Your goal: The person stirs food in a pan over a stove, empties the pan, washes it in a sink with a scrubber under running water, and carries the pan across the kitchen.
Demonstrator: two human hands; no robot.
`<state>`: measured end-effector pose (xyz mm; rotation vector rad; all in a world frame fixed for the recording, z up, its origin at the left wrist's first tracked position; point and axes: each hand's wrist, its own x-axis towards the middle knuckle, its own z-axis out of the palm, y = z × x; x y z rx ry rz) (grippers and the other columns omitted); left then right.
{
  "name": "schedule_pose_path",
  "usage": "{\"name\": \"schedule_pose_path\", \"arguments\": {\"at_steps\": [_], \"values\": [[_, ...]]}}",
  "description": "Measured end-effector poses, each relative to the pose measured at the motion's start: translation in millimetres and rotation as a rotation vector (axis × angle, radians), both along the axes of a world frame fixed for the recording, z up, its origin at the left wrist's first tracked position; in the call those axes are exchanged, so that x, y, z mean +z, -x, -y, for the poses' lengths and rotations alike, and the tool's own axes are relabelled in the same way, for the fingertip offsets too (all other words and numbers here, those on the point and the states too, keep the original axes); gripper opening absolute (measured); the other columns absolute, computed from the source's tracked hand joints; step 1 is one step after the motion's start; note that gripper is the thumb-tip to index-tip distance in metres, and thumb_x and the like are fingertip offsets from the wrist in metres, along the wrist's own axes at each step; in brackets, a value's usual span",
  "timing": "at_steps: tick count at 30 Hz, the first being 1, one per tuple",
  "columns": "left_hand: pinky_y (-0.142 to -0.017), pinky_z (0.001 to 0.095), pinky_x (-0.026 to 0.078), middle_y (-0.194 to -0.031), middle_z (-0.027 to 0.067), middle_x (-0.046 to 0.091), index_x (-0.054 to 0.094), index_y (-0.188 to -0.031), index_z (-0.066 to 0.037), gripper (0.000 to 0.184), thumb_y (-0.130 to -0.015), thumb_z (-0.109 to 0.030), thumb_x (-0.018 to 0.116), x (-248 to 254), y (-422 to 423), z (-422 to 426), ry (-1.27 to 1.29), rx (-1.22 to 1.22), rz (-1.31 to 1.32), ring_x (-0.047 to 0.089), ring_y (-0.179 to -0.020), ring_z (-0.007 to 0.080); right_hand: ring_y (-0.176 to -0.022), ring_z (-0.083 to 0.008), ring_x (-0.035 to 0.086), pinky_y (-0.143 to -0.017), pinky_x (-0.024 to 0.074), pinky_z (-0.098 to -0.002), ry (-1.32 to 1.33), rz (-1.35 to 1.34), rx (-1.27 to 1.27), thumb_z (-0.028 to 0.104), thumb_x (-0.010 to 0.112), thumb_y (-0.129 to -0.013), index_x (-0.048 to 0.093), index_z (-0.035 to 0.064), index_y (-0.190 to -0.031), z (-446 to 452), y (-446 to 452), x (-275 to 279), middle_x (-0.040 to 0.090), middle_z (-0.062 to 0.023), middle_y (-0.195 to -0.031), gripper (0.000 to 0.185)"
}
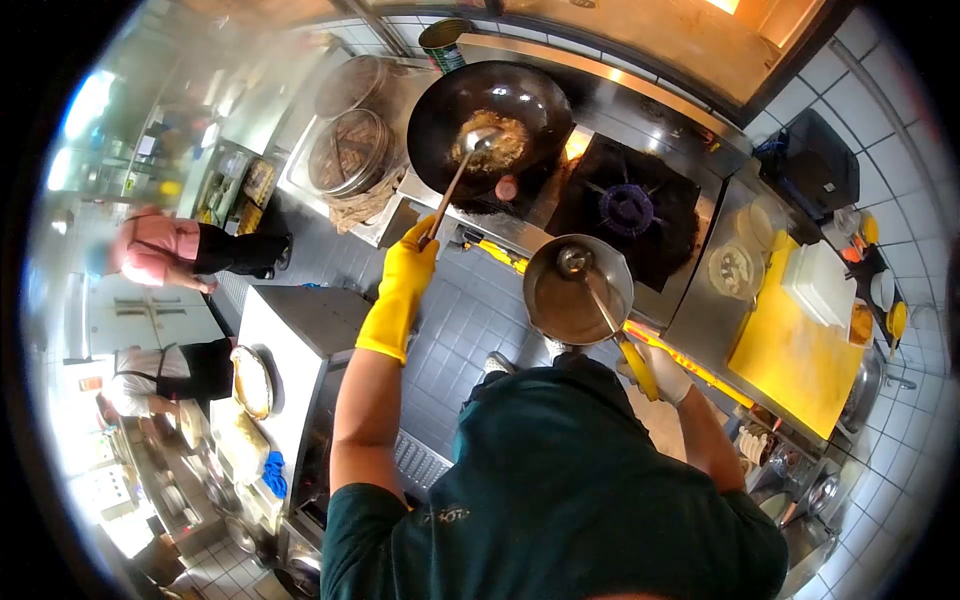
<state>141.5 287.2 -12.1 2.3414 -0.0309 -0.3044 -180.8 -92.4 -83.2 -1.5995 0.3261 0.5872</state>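
Note:
My left hand (405,290), in a long yellow rubber glove, is closed around the handle of a ladle (457,187). The ladle's bowl rests in brown food (508,145) inside a large black wok (430,130) on the stove. In a pale glove, my right hand (662,374) grips the yellow handle of a saucepan (548,318), held in front of the stove edge. A second ladle (575,261) leans inside the saucepan, its handle lying toward my right hand. Whether those fingers also touch that ladle, I cannot tell.
A lit burner (627,209) lies right of the wok. Farther right are a yellow cutting board (765,350) and white containers (820,285). Metal strainers (350,150) stand left of the wok. Two people, one in a pink top (155,245), stand beyond a counter (285,325) at left.

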Motion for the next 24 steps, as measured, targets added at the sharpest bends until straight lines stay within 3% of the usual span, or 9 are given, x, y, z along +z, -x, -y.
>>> {"name": "schedule_pose_path", "arguments": {"at_steps": [3,4,7,10,15,16,18,21,24], "values": [[-0.079,0.029,0.053,-0.096,0.0077,0.074,0.064,-0.139,-0.017,0.046,-0.093,-0.014,0.068,-43.8,0.5,9.0,0.045,0.078,0.201,0.069,-0.084,0.0181,-0.066,-0.0112,0.058,-0.057,0.0479,-0.0247,-0.031,0.003,0.045,0.022,0.055,-0.105,0.06,0.0039,-0.114,1.0,-3.3,-22.6,0.06,-0.0026,-0.082,0.02],[-0.069,0.0301,0.054,-0.088,0.0076,0.072,0.063,-0.14,-0.017,0.046,-0.094,-0.016,0.067,-87.8,-7.9,2.7,0.051,0.07,0.371,0.067,-0.072,0.0175,-0.065,-0.0111,0.057,-0.056,0.0469,-0.0248,-0.061,-0.015,0.015,0.023,0.052,-0.107,0.059,0.004,-0.114,-1.3,-5.5,-24.5,0.06,-0.0023,-0.082,0.021],[-0.045,0.0333,0.046,-0.072,0.005,0.063,0.06,-0.143,-0.018,0.048,-0.096,-0.017,0.066,-27.9,8.0,37.2,0.286,0.28,-0.128,0.053,-0.046,0.0137,-0.064,-0.0103,0.054,-0.054,0.0435,-0.0252,-0.158,-0.083,-0.112,0.026,0.049,-0.108,0.058,0.0046,-0.112,-12.4,-12.9,-28.4,0.057,-0.0018,-0.081,0.024],[-0.057,0.0333,0.053,-0.082,0.0079,0.071,0.061,-0.142,-0.018,0.046,-0.096,-0.018,0.066,-48.5,0.1,29.8,0.361,0.209,-0.08,0.065,-0.06,0.0161,-0.063,-0.0101,0.055,-0.053,0.0428,-0.0254,-0.072,-0.061,-0.042,0.027,0.05,-0.108,0.059,0.0049,-0.11,-15.7,-14.8,-56.1,0.059,-0.0024,-0.082,0.024],[-0.088,0.0449,0.055,-0.112,0.0194,0.073,0.062,-0.14,-0.026,0.044,-0.096,-0.023,0.06,-68.8,-33.0,26.9,-0.013,0.046,0.17,0.069,-0.103,0.0397,-0.06,-0.0119,0.056,-0.051,0.0448,-0.0265,0.13,-0.031,0.159,0.029,0.045,-0.106,0.06,0.0063,-0.103,-54.7,-39.4,-34.3,0.06,-0.0019,-0.077,0.028],[-0.088,0.0437,0.055,-0.112,0.0122,0.075,0.059,-0.142,-0.027,0.049,-0.094,-0.023,0.063,-50.0,-33.9,26.0,-0.149,-0.033,0.137,0.072,-0.099,0.0345,-0.06,-0.0115,0.055,-0.05,0.0439,-0.0265,0.051,-0.108,0.075,0.027,0.047,-0.104,0.061,0.0068,-0.102,-68.1,-50.6,-20.3,0.059,-0.001,-0.075,0.025],[-0.084,0.0477,0.055,-0.104,0.0161,0.074,0.062,-0.137,-0.027,0.045,-0.092,-0.021,0.062,-22.5,-31.5,18.9,-0.135,-0.091,0.072,0.07,-0.099,0.0376,-0.059,-0.0095,0.054,-0.048,0.042,-0.0257,-0.201,-0.308,-0.178,0.018,0.063,-0.097,0.063,0.0077,-0.098,-96.9,-69.0,-20.4,0.058,0.0011,-0.073,0.01],[-0.083,0.05,0.055,-0.098,0.0163,0.074,0.065,-0.121,-0.019,0.033,-0.089,-0.017,0.063,-47.3,-38.6,4.4,-0.142,-0.034,0.139,0.071,-0.096,0.0395,-0.058,-0.009,0.054,-0.048,0.0412,-0.026,0.041,-0.073,0.161,0.015,0.071,-0.091,0.063,0.0064,-0.097,-128.2,-88.4,-51.8,0.058,0.0014,-0.072,0.014],[-0.092,0.0499,0.053,-0.116,0.0231,0.069,0.055,-0.138,-0.009,0.053,-0.09,-0.026,0.068,-53.9,-28.5,-29.8,0.1,-0.075,0.164,0.066,-0.109,0.0416,-0.053,-0.0079,0.05,-0.048,0.0392,-0.0264,-0.078,-0.125,0.346,0.016,0.073,-0.09,0.064,0.0071,-0.087,-177.7,-128.1,-72.9,0.056,0.0025,-0.067,0.013]]}}
